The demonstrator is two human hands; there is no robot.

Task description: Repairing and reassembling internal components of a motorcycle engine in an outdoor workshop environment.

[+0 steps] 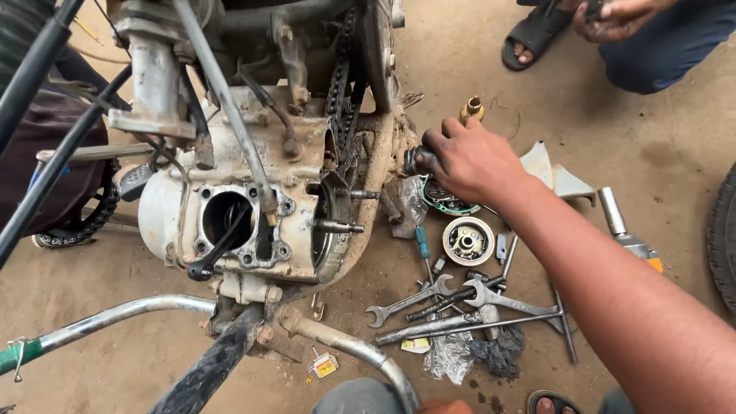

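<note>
My right hand (469,159) reaches in from the lower right and closes on a small dark metal part (418,160) just right of the dirty motorcycle engine (253,192). The engine's side is open, with a round bore (226,218), a chain (337,84) and protruding studs (341,227). Below the hand lie a green gasket ring (445,203) and a round white rotor-like part (468,241). A brass fitting (471,110) stands just beyond the hand. My left hand is out of sight.
Wrenches (410,299), a screwdriver (424,249), a T-handle tool (563,322), rags and plastic bags (448,356) lie on the dirt floor. The frame tube (115,314) runs along the front. Another person squats at the top right, sandalled foot (533,34). A tyre (724,238) is at the right edge.
</note>
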